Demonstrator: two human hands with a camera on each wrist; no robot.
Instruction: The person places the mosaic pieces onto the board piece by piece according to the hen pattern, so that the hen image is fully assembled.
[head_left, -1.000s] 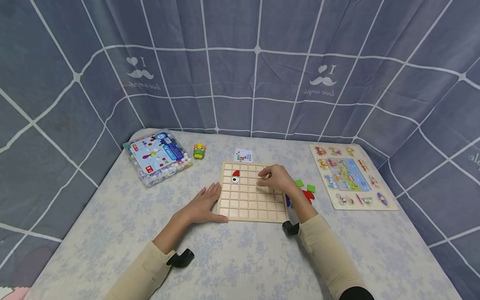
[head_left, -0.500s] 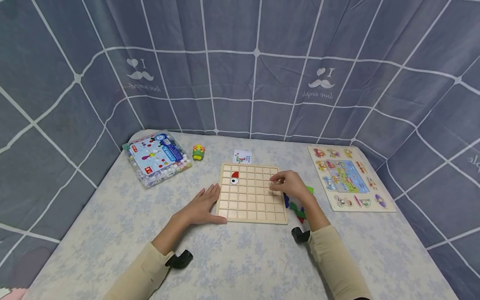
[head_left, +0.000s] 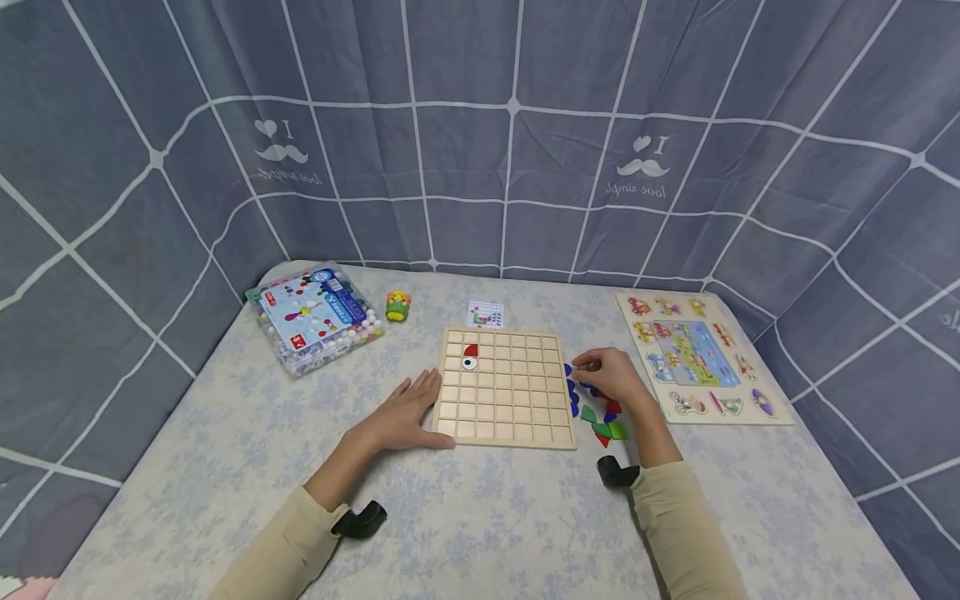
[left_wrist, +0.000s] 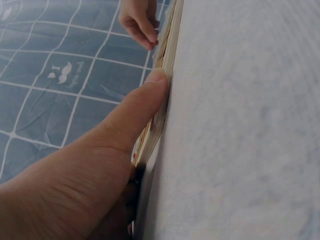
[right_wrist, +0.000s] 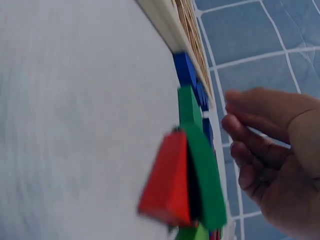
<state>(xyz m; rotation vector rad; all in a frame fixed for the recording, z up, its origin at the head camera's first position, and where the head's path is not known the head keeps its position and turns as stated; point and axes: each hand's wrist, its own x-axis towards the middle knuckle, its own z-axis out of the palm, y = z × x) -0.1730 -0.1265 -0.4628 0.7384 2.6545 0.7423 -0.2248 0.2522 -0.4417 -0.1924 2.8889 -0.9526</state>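
A wooden grid board [head_left: 510, 392] lies flat on the table. My left hand [head_left: 401, 412] rests at its left edge, fingers spread and straight, the thumb touching the near corner. Upper left on the grid sit a red quarter-round piece [head_left: 471, 350] and a white piece with a black eye dot [head_left: 469, 363]. To the right of the board, my right hand [head_left: 611, 375] hovers over loose pieces, fingers loosely bent; no piece shows between them. Below that hand, the right wrist view has a red piece [right_wrist: 167, 182], a green piece [right_wrist: 205, 175] and a blue piece [right_wrist: 185, 70] against the board's side.
A small pattern card [head_left: 486, 314] lies behind the board. Farther left are a toy figure [head_left: 398, 306] and a clear box of beads [head_left: 315, 317]. On the right lies a wooden picture puzzle [head_left: 701, 358]. Grid-patterned curtains surround the table.
My right hand has moved right, from above the board to over the loose pieces, uncovering the right side of the grid. My left hand has stayed in place.
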